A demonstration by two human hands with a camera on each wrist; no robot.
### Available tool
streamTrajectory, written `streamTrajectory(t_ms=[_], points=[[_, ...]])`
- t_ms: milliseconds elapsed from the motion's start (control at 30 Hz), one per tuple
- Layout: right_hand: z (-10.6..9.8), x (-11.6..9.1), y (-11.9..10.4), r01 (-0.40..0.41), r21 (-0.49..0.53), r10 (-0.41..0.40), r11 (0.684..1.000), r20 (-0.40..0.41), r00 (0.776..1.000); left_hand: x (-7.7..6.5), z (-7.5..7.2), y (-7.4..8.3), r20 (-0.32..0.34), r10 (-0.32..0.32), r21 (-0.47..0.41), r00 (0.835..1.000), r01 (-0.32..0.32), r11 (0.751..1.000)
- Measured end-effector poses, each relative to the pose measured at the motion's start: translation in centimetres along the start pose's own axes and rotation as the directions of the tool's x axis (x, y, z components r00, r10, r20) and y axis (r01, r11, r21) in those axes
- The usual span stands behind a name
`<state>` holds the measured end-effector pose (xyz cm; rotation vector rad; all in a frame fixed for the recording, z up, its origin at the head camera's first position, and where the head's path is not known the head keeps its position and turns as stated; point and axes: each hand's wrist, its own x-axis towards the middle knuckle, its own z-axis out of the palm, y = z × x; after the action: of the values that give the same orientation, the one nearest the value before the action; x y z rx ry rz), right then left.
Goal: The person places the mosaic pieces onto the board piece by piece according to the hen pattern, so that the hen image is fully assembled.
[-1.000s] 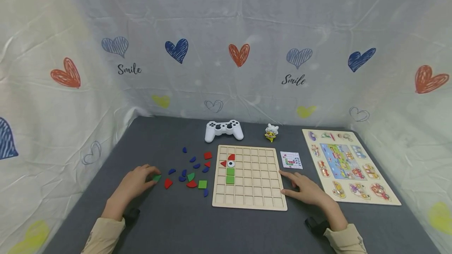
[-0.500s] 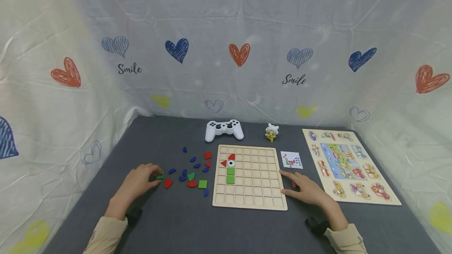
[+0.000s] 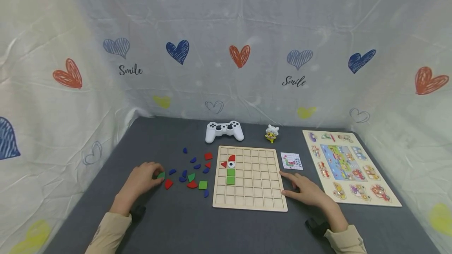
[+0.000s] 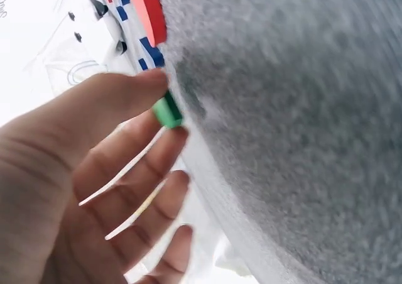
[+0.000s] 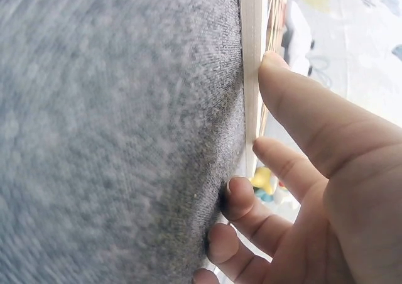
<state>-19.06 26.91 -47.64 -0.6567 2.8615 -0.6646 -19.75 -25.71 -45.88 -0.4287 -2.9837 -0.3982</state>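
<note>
My left hand [image 3: 142, 179] pinches a small green piece [image 4: 168, 111] between thumb and fingers, low over the dark table at the left of the loose pieces. The piece is partly hidden behind the fingers. A red quarter-circle piece [image 3: 168, 184] lies just right of the fingertips. On the right, my right hand [image 3: 306, 189] touches the side edge of a wooden grid board [image 3: 256, 203] with thumb and index fingertip, its other fingers loosely bent. In the board's upper left sit a white eye piece [image 3: 231, 164], two red pieces and two green squares [image 3: 230, 176].
Several blue half-circle pieces [image 3: 172, 171], a loose green square [image 3: 203, 185] and red pieces lie left of the board. Behind it stand a white game controller [image 3: 224, 131] and a small figurine [image 3: 272, 133]. A pattern card [image 3: 292, 161] and picture puzzle board [image 3: 379, 171] lie right.
My left hand has shifted a little to the right with the green piece, which has turned between the fingers. The right hand stays at the board's edge.
</note>
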Motion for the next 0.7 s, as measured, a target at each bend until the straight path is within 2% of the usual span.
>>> streamTrajectory(t_ms=[133,200,700], points=[[0.0,0.0,-0.1,0.004,0.001,-0.004,1.000,0.000,1.000,0.2,0.1,0.7,-0.072,0.006,-0.010,0.997,-0.007,1.000],[0.0,-0.1,-0.1,0.006,0.000,-0.006,1.000,-0.002,1.000,0.3,0.2,1.2,-0.086,0.010,-0.012,0.996,-0.011,1.000],[0.0,0.0,-0.1,-0.006,0.000,0.006,1.000,0.001,1.000,1.5,1.4,5.7,-0.079,0.026,-0.004,0.997,-0.026,1.000]])
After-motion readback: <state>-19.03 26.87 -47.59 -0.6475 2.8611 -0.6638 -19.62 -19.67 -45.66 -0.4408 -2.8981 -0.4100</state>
